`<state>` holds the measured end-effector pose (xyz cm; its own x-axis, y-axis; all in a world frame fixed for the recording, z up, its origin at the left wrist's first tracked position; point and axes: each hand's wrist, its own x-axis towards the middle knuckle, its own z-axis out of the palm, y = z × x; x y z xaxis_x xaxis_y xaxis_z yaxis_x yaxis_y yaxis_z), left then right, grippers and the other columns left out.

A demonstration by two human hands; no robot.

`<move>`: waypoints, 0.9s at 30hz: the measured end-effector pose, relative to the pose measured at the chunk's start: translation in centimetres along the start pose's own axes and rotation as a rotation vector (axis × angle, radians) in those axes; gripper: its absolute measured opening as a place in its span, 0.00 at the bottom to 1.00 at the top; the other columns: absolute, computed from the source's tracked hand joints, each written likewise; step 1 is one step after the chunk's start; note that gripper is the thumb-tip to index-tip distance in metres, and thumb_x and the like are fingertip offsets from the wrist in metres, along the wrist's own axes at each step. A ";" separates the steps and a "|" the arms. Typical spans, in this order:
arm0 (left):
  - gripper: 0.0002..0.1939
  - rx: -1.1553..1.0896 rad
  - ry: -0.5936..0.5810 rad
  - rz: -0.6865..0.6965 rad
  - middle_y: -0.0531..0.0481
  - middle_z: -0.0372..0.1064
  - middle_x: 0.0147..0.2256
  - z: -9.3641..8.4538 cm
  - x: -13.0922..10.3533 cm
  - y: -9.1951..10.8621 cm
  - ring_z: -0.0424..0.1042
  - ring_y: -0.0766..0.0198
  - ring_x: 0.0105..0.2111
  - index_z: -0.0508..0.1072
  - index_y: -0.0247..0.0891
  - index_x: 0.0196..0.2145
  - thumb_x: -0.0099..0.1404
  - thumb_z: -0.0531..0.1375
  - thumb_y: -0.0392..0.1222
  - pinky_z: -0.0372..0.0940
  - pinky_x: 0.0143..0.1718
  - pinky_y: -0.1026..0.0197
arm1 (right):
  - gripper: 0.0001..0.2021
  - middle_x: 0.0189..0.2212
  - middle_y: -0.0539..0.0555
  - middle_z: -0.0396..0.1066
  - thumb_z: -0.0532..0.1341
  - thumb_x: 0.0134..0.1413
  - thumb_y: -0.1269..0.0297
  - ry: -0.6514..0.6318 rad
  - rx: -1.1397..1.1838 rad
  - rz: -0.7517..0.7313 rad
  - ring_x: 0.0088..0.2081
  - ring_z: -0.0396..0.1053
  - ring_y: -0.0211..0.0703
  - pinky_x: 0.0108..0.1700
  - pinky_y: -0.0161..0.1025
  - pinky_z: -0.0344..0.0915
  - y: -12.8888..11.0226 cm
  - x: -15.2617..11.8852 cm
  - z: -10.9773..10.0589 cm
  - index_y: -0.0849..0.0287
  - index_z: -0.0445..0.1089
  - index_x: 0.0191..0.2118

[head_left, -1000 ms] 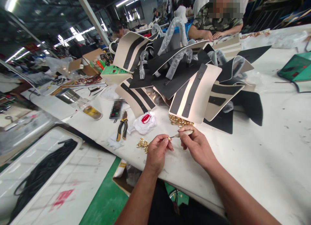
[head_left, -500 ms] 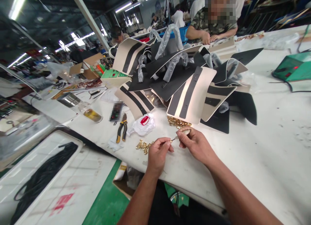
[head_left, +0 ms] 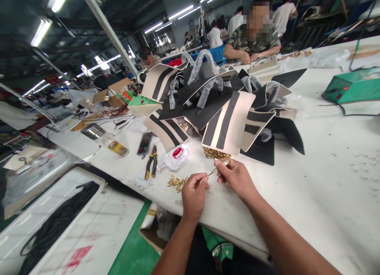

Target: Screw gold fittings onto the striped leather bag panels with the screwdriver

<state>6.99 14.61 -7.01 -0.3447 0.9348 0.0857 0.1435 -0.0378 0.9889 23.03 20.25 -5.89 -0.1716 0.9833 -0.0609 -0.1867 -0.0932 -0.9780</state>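
My right hand (head_left: pixel 234 176) is closed round the pale handle of a small screwdriver-like tool (head_left: pixel 225 162), whose thin metal shaft points left. At its tip, my left hand (head_left: pixel 194 194) pinches something too small to make out. Just left of that hand lies a little heap of gold metal fittings (head_left: pixel 175 182) on the white table. A larger gold pile (head_left: pixel 214 153) sits beyond my right hand, partly under a beige panel with dark stripes (head_left: pixel 230 122).
Black and beige bag pieces (head_left: pixel 204 105) are heaped across the table (head_left: pixel 320 180). Pliers (head_left: pixel 151 164), a white plastic bundle (head_left: pixel 175 158) and a glass bottle (head_left: pixel 117 147) stand or lie left. A green box (head_left: pixel 353 87) is at right. Across the table, a person (head_left: pixel 252 41) works.
The whole view has tilted upward and shifted a little, so the scene sits lower. Both hands keep nearly the same hold, close together at the tool.
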 end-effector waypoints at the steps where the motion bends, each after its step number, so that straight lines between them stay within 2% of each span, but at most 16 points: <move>1: 0.07 0.021 0.026 0.031 0.50 0.80 0.31 -0.1 -0.2 0.3 0.75 0.62 0.27 0.85 0.41 0.38 0.64 0.70 0.45 0.69 0.33 0.62 | 0.28 0.23 0.49 0.72 0.70 0.55 0.34 -0.021 0.031 -0.005 0.23 0.71 0.41 0.27 0.37 0.67 -0.1 -0.1 0.1 0.58 0.73 0.35; 5: 0.06 0.101 0.059 0.100 0.50 0.80 0.31 -1.5 -0.6 1.1 0.73 0.63 0.25 0.85 0.42 0.38 0.65 0.69 0.44 0.69 0.31 0.61 | 0.26 0.28 0.51 0.76 0.69 0.58 0.38 -0.136 0.033 -0.015 0.31 0.76 0.44 0.31 0.38 0.72 -0.6 -0.6 0.1 0.59 0.75 0.45; 9: 0.06 0.151 0.039 0.066 0.51 0.78 0.28 -3.6 -0.6 1.4 0.71 0.64 0.23 0.86 0.42 0.37 0.63 0.69 0.43 0.67 0.28 0.62 | 0.23 0.33 0.56 0.79 0.69 0.60 0.41 -0.298 -0.010 -0.008 0.39 0.80 0.50 0.35 0.40 0.74 -0.8 -1.1 0.3 0.59 0.77 0.44; 11: 0.05 0.172 0.030 0.087 0.51 0.79 0.29 -4.6 -0.5 1.4 0.72 0.63 0.23 0.86 0.43 0.37 0.63 0.69 0.42 0.67 0.28 0.61 | 0.23 0.33 0.56 0.79 0.70 0.58 0.40 -0.320 -0.003 0.021 0.38 0.81 0.51 0.34 0.39 0.72 -0.8 -1.2 0.6 0.59 0.77 0.41; 13: 0.05 0.207 0.042 0.158 0.49 0.81 0.33 -5.5 -0.4 1.4 0.75 0.61 0.27 0.87 0.44 0.37 0.63 0.70 0.41 0.69 0.33 0.60 | 0.25 0.30 0.55 0.79 0.71 0.56 0.39 -0.258 0.021 0.063 0.32 0.80 0.48 0.31 0.38 0.70 -0.6 -1.2 0.8 0.60 0.77 0.38; 15: 0.04 0.266 0.084 0.249 0.48 0.83 0.36 -6.5 -0.2 1.2 0.78 0.57 0.34 0.87 0.45 0.36 0.65 0.69 0.40 0.70 0.37 0.59 | 0.26 0.28 0.53 0.77 0.72 0.54 0.38 -0.133 0.067 0.082 0.27 0.77 0.44 0.29 0.37 0.68 -0.3 -0.9 0.8 0.60 0.77 0.37; 18: 0.05 0.423 0.163 0.345 0.48 0.83 0.38 -8.2 0.3 0.4 0.78 0.54 0.38 0.86 0.47 0.36 0.67 0.68 0.41 0.67 0.37 0.58 | 0.24 0.28 0.52 0.76 0.74 0.53 0.40 0.032 0.142 0.072 0.27 0.74 0.42 0.28 0.36 0.67 0.1 -0.5 0.5 0.59 0.78 0.38; 20: 0.04 0.514 0.178 0.376 0.48 0.83 0.38 -9.2 0.7 -0.5 0.77 0.53 0.39 0.86 0.48 0.37 0.67 0.68 0.41 0.67 0.39 0.56 | 0.23 0.29 0.52 0.77 0.74 0.53 0.41 0.060 0.162 0.078 0.27 0.74 0.41 0.27 0.36 0.67 0.3 -0.3 0.2 0.58 0.79 0.39; 23: 0.04 0.568 0.151 0.400 0.47 0.84 0.38 -10.2 1.1 -1.7 0.76 0.49 0.42 0.86 0.49 0.38 0.66 0.70 0.40 0.67 0.48 0.51 | 0.23 0.29 0.52 0.76 0.74 0.54 0.42 0.052 0.163 0.090 0.27 0.73 0.41 0.27 0.36 0.67 0.5 -0.1 0.2 0.59 0.79 0.39; 27: 0.06 0.678 0.139 0.470 0.45 0.84 0.42 -10.3 1.5 -2.1 0.75 0.46 0.46 0.85 0.48 0.41 0.67 0.69 0.40 0.67 0.52 0.48 | 0.22 0.28 0.52 0.75 0.75 0.55 0.43 0.105 0.214 0.083 0.25 0.70 0.39 0.26 0.35 0.65 0.4 0.2 0.1 0.59 0.79 0.38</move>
<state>-3.39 12.43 -7.75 -0.2147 0.8210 0.5291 0.8123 -0.1507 0.5634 22.83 20.35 -6.30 -0.0952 0.9807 -0.1707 -0.3783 -0.1943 -0.9051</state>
